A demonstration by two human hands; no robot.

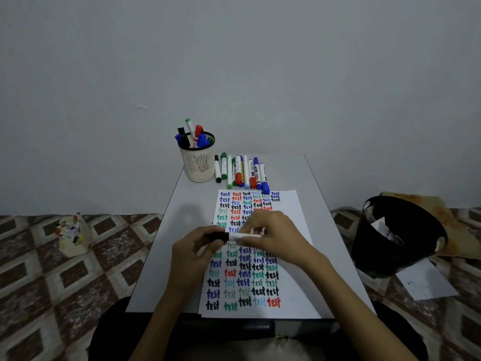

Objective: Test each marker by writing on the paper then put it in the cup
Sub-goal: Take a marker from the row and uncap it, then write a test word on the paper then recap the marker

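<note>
Both my hands hold one marker (240, 236) level above the paper (291, 212). My left hand (194, 250) grips its black cap end. My right hand (276, 237) grips the white barrel. The paper lies on the small grey table (179, 230) and is covered with rows of the word "test" in several colours. A white mesh cup (198, 164) stands at the table's far left corner with several markers in it. A row of several capped markers (242, 173) lies beside the cup, just beyond the paper.
A black bin (395, 238) with crumpled paper stands on the patterned floor to the right, with a loose sheet (426, 282) near it. A small box of markers (71, 237) sits on the floor to the left. A plain wall is behind the table.
</note>
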